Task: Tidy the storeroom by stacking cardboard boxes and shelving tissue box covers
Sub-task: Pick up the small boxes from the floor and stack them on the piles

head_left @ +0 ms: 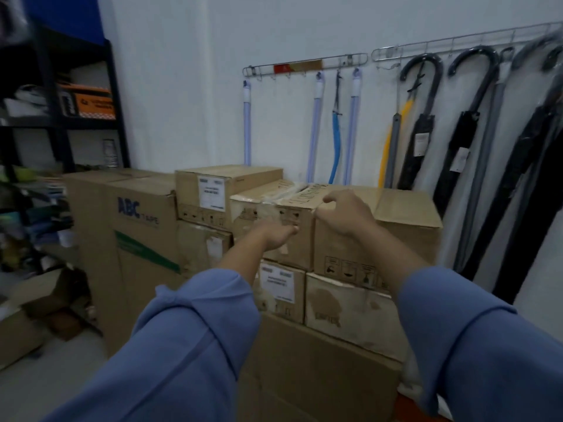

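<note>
A stack of cardboard boxes stands against the white wall. On top in the middle sits a taped box with handwriting. My left hand reaches out in front of its front face, fingers straight, holding nothing. My right hand hovers at the box's right top corner, where it meets a larger box, with fingers loosely curled and nothing in them. Whether either hand touches the cardboard is unclear. A labelled box stands behind to the left. No tissue box covers are visible.
A tall ABC Tape carton stands at the left of the stack. A black shelf unit with assorted goods lines the left wall. Umbrellas and mop handles hang from wall racks behind. An open box lies on the floor at left.
</note>
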